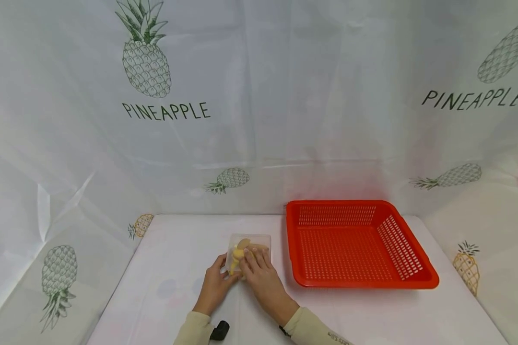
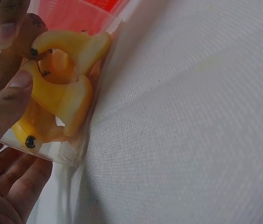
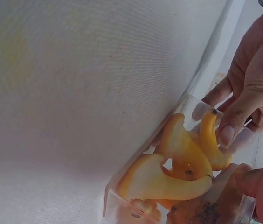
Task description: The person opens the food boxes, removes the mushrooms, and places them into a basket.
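A small clear plastic box (image 1: 263, 238) sits on the table, holding several yellow, curved, banana-like pieces (image 2: 66, 98) with dark tips. Brown rounded pieces (image 1: 243, 243) lie among them, one long and smooth with a dark speckled patch in the right wrist view. My left hand (image 1: 216, 288) grips the near left side of the box, thumb over the wall and fingers outside it. From the right, my right hand (image 1: 265, 282) reaches over the box, its extended fingers resting on the contents. Those fingers hide part of the brown and yellow pieces.
A large red perforated plastic basket (image 1: 362, 283) stands to the right of the box. White sheeting (image 1: 267, 120) with pineapple prints hangs behind and at the sides. A black object (image 1: 219, 330) shows at my left wrist.
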`<state>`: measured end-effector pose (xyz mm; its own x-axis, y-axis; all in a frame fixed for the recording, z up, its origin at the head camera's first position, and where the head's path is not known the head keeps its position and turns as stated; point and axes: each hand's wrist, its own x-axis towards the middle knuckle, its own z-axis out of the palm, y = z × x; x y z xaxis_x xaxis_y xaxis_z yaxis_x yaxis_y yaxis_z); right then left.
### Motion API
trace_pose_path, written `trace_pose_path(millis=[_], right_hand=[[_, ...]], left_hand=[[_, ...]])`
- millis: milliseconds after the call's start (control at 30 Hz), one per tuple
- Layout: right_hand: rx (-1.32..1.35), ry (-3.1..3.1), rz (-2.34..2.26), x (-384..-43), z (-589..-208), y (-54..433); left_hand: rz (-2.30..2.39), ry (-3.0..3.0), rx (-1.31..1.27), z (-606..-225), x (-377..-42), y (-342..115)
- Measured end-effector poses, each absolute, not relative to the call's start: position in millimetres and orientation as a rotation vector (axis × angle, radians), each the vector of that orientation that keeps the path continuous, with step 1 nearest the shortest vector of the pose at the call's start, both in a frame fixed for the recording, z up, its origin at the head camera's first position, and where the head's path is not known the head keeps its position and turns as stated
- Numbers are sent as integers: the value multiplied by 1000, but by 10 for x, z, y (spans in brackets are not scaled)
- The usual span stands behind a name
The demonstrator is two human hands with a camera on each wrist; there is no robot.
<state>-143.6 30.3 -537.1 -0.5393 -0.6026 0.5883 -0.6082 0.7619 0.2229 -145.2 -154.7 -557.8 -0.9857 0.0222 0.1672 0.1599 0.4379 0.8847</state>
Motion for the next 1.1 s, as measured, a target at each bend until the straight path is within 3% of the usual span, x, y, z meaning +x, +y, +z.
trace_pose_path(millis=[1100], right_hand=[[907,-2290,127,-1458,-5281,319]], left_hand=[[-1602,-2535,-190,-5631,-1467,-1560]])
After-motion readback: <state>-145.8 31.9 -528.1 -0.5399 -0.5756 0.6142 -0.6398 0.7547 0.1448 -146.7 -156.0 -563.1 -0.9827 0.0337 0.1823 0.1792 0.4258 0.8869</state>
